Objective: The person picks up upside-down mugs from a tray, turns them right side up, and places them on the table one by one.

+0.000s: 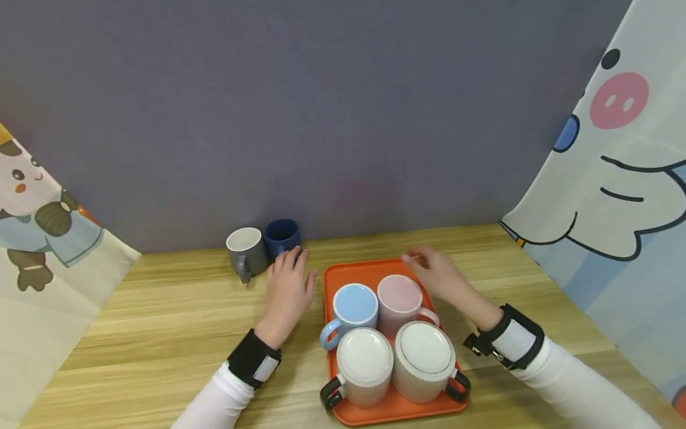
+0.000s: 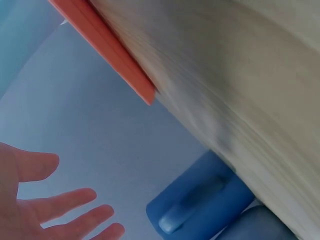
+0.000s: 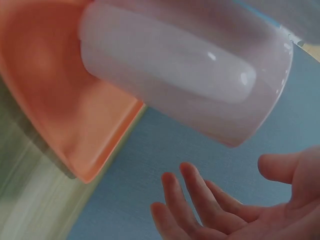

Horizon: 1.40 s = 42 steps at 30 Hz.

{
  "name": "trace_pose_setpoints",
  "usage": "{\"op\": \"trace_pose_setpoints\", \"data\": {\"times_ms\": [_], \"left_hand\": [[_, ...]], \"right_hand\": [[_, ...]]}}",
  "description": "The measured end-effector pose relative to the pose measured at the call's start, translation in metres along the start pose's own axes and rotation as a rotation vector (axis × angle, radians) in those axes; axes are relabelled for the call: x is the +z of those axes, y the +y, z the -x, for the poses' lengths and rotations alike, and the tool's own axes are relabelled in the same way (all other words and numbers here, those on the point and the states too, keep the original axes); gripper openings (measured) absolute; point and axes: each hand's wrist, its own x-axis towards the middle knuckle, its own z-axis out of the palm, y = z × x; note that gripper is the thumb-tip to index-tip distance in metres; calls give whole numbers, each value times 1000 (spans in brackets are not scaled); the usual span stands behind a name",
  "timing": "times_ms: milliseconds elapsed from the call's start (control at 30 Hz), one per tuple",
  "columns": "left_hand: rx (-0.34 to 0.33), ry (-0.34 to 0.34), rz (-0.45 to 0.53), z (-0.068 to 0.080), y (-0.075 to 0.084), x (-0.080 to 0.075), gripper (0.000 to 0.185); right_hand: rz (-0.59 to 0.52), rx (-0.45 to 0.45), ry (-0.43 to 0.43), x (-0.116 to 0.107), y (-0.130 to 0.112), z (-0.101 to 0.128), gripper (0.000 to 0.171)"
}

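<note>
Two white lidded mugs (image 1: 396, 357) sit nearest on the orange tray (image 1: 343, 275); beyond, the right hand (image 1: 436, 274) hovers open over the pink mug (image 1: 399, 298), while the left hand (image 1: 289, 289), fingers spread, lies just short of the navy mug (image 1: 281, 235).

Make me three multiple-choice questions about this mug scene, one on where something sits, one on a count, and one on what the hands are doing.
1. Where is the dark blue mug?
A. On the orange tray
B. On the table beside the grey mug
C. In the right hand

2. How many mugs stand on the orange tray?
A. Two
B. Four
C. Six

3. What does the left hand hold?
A. Nothing, fingers straight
B. The grey mug
C. The tray's rim

Answers: 1 B, it stands off the tray next to the grey mug. 2 B, blue, pink and two ribbed white ones. 3 A, the left wrist view shows spread, empty fingers.
</note>
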Motion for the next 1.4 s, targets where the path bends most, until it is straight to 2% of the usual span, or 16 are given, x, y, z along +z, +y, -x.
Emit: {"op": "trace_pose_setpoints", "data": {"times_ms": [367, 567, 833, 1067, 1400], "left_hand": [[21, 15, 11, -4, 10, 3, 39], [36, 19, 15, -7, 18, 5, 40], [42, 21, 33, -9, 26, 3, 40], [48, 13, 54, -9, 30, 2, 40], [49, -13, 65, -11, 32, 1, 41]], "right_hand": [[46, 48, -39, -3, 7, 20, 40], [22, 48, -19, -2, 14, 30, 37], [-6, 59, -34, -3, 19, 44, 37], [2, 92, -74, -3, 19, 55, 37], [-45, 75, -105, 2, 21, 68, 32]]}}
